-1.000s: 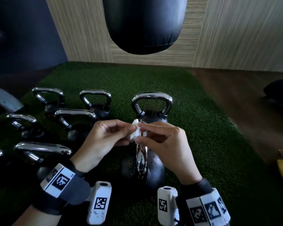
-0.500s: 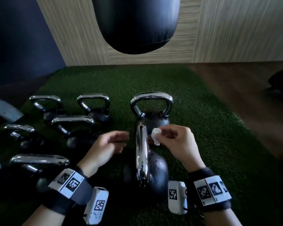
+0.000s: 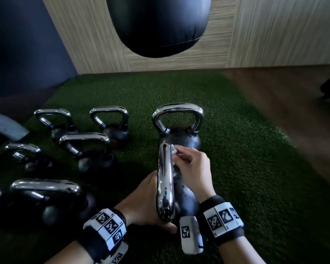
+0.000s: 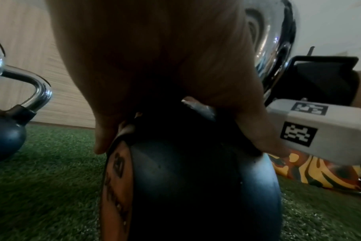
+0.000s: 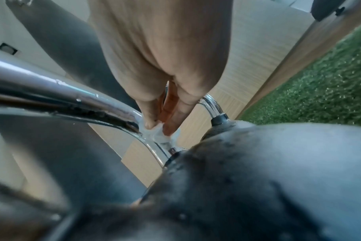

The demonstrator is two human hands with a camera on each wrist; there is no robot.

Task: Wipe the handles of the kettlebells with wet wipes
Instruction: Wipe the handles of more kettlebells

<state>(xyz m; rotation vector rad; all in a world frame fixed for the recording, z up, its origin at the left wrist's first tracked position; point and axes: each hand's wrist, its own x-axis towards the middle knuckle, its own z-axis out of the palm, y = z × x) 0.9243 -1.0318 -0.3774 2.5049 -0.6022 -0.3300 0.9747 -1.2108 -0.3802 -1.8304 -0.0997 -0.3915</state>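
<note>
The nearest kettlebell [image 3: 186, 199] is black with a chrome handle [image 3: 165, 180] that runs away from me. My right hand [image 3: 179, 153] pinches a small white wet wipe [image 3: 173, 149] and holds it against the far end of that handle. In the right wrist view the wipe [image 5: 157, 135] sits where the handle [image 5: 62, 96] bends down to the body. My left hand [image 3: 147, 202] grips the kettlebell's near left side, its thumb under the handle's near end. The left wrist view shows that hand [image 4: 155, 57] straddling the black body [image 4: 196, 179].
A second kettlebell [image 3: 177, 119] stands just behind the first. Several smaller ones [image 3: 84, 141] crowd the green turf [image 3: 246, 168] to the left. A black punching bag [image 3: 158, 25] hangs ahead. Wood floor [image 3: 293, 103] lies right, and an orange patterned object [image 4: 309, 171] lies nearby.
My left hand let go of the wipe and dropped onto the kettlebell's near side. My right hand carried the wipe onto the far end of the handle.
</note>
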